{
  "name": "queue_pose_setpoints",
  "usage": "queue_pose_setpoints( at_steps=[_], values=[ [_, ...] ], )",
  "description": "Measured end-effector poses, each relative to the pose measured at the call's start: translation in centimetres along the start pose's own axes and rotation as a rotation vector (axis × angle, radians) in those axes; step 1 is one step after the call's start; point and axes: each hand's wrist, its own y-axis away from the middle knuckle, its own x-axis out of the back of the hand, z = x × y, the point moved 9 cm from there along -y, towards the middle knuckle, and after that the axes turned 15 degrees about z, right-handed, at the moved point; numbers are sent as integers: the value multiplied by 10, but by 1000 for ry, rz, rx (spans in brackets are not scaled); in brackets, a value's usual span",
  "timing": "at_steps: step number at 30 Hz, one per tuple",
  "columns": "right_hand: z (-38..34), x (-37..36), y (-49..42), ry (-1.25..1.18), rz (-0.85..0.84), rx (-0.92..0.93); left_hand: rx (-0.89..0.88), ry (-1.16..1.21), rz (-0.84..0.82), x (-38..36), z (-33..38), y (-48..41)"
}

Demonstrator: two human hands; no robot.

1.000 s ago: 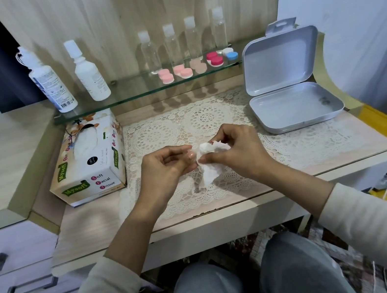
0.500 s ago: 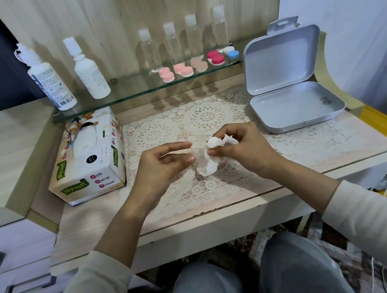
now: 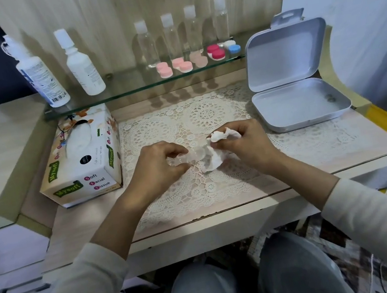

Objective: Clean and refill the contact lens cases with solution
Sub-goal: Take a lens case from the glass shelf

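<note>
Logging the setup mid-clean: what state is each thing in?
clear lens case, pinched in left hand
tissue, crumpled, gripped by right hand
metal tin, open, lid raised
white solution bottles, upright, capped
small clear bottles, upright, capped
coloured lens cases, capped, on glass shelf
tissue box, opened

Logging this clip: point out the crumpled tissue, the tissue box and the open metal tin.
crumpled tissue (image 3: 212, 163), head view: hanging lower fold.
tissue box (image 3: 83, 185), head view: printed front face.
open metal tin (image 3: 284, 52), head view: inside of raised lid.

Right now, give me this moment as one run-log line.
step: cleaning | left hand: holds clear lens case | right hand: grips tissue | metal tin: open
</note>
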Motion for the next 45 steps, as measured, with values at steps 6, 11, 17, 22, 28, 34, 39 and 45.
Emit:
queue_pose_setpoints(
  at_steps=[6,11,17,22,28,34,39,45],
  values=[
    [-1,8,-4,124,56,71,-33,-100,-3,-10,-10,-5],
    [-6,11,-1,221,84,194,-27,-46,-23,-14,-14,-3],
    [-7,8,0,306,67,235,-32,-30,-16,-15,-15,-2],
    [-19,1,10,330,33,288,-1,0,-6,-6,-16,6],
    [-48,-26,37,231,-2,384,27,-45,46,34,-27,41],
    [-63,-96,99,205,-229,408,109,-102,176,99,-61,107],
    [-61,-163,166,179,-440,412,241,-133,357,159,-112,183],
    [-31,-242,235,242,-661,437,547,-222,268,164,-207,280]
  ],
)
